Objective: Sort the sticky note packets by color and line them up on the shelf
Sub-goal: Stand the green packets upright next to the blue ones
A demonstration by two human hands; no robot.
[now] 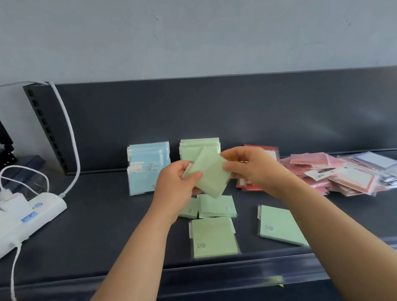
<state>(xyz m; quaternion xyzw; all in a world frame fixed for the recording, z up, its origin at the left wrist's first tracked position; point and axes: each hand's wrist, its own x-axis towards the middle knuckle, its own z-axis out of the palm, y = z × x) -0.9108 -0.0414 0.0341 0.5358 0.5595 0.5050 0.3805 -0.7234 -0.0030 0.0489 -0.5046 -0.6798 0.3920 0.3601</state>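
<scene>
I have one green packet [211,173] up off the shelf [102,221], tilted like a diamond. My left hand [179,184] pinches its left corner between thumb and fingers, and my right hand [250,167] pinches its right edge. It hangs just in front of the green row [199,145], which stands against the far back panel with the blue row [149,165] just beside it on the left. I judge I am midway through the greens, squaring this packet before it joins its row. Four loose green packets [212,237] lie flat on the near part of the shelf below my hands, one of them off to the right. Further right sits the pink and red pile [316,165], unsorted, with purplish and yellow packets blurred at the edge. The next move calls for turning the packet upright with its edges level and setting it against the front of the green row without toppling the ones already leaning there.
</scene>
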